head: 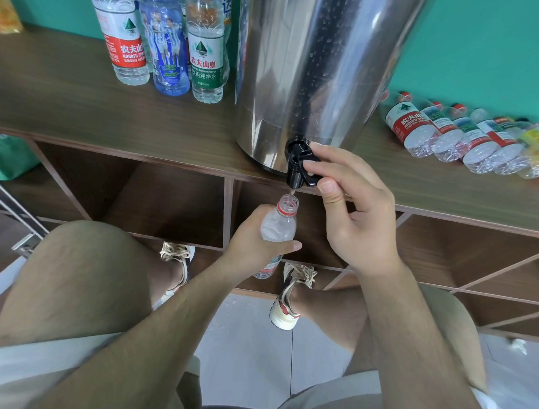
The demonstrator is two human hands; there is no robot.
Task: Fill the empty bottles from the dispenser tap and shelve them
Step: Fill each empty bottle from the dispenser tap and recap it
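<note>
A steel dispenser (314, 67) stands on the wooden shelf top (66, 96), its black tap (299, 164) hanging over the front edge. My right hand (354, 214) pinches the tap lever between thumb and fingers. A thin stream of water runs from the spout. Right under it, my left hand (254, 240) grips an uncapped clear bottle (281, 223) with a red neck ring, its mouth just below the spout. Three upright bottles (164, 39) stand left of the dispenser. Several capped bottles (468, 139) lie on their sides to the right.
Open wooden cubbies (169, 200) sit below the shelf top, with diagonal dividers at the right. My knees and shoes are close to the unit over a grey tiled floor. A green bag (7, 159) sits in the far left cubby, and an orange packet (4, 13) lies top left.
</note>
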